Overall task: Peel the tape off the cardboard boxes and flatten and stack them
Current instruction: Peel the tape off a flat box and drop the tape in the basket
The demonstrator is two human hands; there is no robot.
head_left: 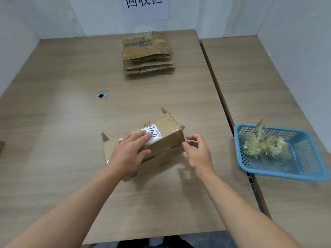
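A brown cardboard box (166, 133) with a white shipping label lies on the wooden table (62, 122), shiny tape across its right end. My left hand (131, 151) rests flat on top of the label, thumb down the front side, holding the box down. My right hand (197, 153) is at the box's right front corner, fingers curled, thumb and fingertips close to the tape edge; whether they pinch tape I cannot tell. A stack of flattened cardboard boxes (148, 54) sits at the far side of the table.
A blue plastic basket (304, 169) with crumpled peeled tape (265, 145) stands on the adjoining table to the right. A round cable hole (102, 94) lies left of centre. White walls close in the back and sides; a paper sign hangs behind the stack.
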